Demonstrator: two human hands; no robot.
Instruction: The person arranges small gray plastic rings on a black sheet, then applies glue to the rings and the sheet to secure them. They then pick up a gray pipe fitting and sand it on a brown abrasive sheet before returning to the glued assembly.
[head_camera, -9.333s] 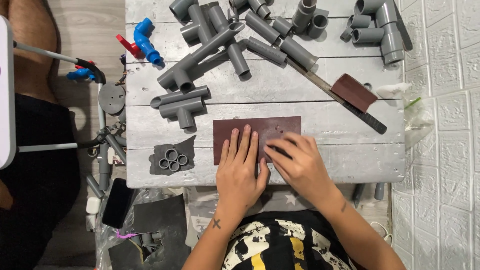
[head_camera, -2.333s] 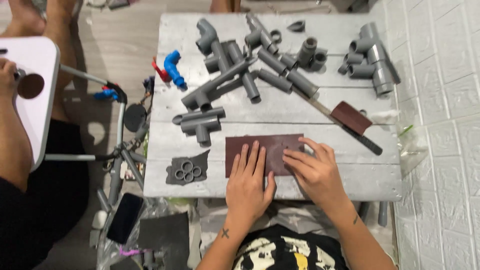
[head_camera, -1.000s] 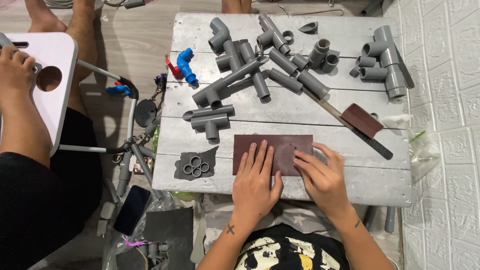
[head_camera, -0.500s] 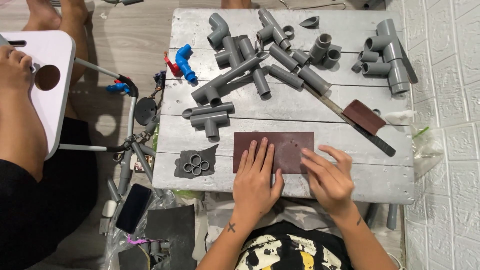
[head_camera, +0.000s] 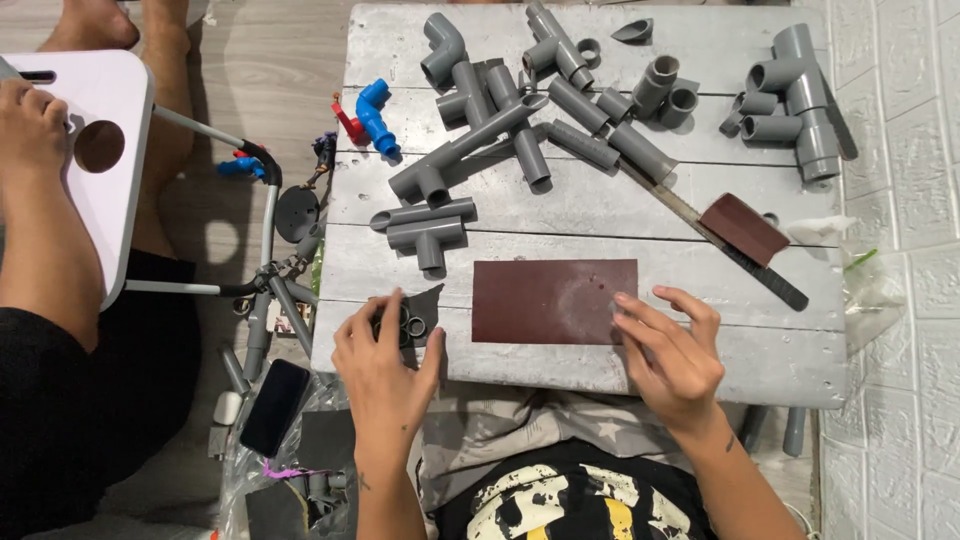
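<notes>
**Hands at the sandpaper sheet and the small ring fittings**

From the head camera, we look straight down on a pale grey plank tabletop (head_camera: 700, 350). Our left hand (head_camera: 385, 365) covers part of a cluster of small dark grey ring fittings (head_camera: 413, 322) on a dark scrap, so we cannot count them or tell whether the fingers pinch one; the fingers lie loosely spread over them. Our right hand (head_camera: 670, 355) is open, fingers apart, its fingertips (head_camera: 622, 300) touching the right edge of the reddish-brown rectangular sandpaper sheet (head_camera: 555, 300). Whether something small sits under those fingertips is too fine to make out.

The tabletop stands on a light wood-look floor, with a white brick-pattern wall along its right. At the left edge another person's arm (head_camera: 40, 250) rests by a white board with a round hole (head_camera: 100, 150), cut off by the frame.

The sandpaper sheet lies flat near the front edge, between our hands, its long axis running left to right. Beyond it lie grey plastic pipe pieces and tee joints (head_camera: 520, 110), a blue and red valve (head_camera: 370, 118), and a sandpaper-wrapped block (head_camera: 742, 228) on a long dark file (head_camera: 760, 270).
</notes>
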